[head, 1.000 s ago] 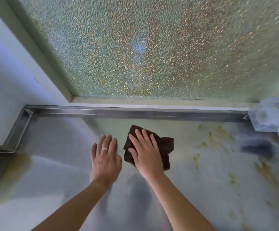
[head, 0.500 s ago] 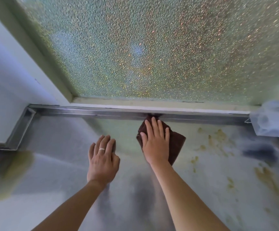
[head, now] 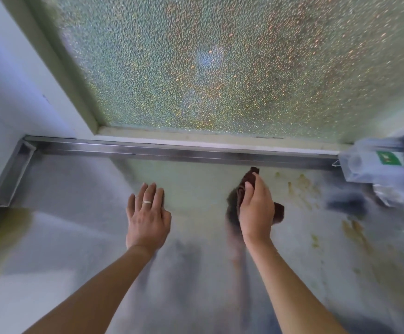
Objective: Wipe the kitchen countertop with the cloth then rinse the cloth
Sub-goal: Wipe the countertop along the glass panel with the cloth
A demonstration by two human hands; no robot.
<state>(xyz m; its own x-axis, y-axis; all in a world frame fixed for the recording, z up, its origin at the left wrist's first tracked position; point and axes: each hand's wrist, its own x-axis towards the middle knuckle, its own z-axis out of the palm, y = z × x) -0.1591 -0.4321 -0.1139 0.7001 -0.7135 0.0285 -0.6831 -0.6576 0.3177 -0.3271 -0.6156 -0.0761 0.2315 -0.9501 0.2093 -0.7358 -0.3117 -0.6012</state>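
Steel-grey and smeared, the brushed metal desk (head: 75, 237) fills the lower frame. Left of centre, the left hand (head: 148, 213), wearing a silver ring (head: 147, 202), lies flat on it with fingers straight, holding nothing. Right of centre, the right hand (head: 256, 210) presses the dark brown crumpled cloth (head: 249, 180) onto the desk, fingers bent over it. Yellow-brown stains (head: 302, 186) lie just right of the cloth; a clear plastic bag (head: 365, 165) sits at the right edge. Wiping seems underway; the next stroke likely needs to sweep rightward across those stains.
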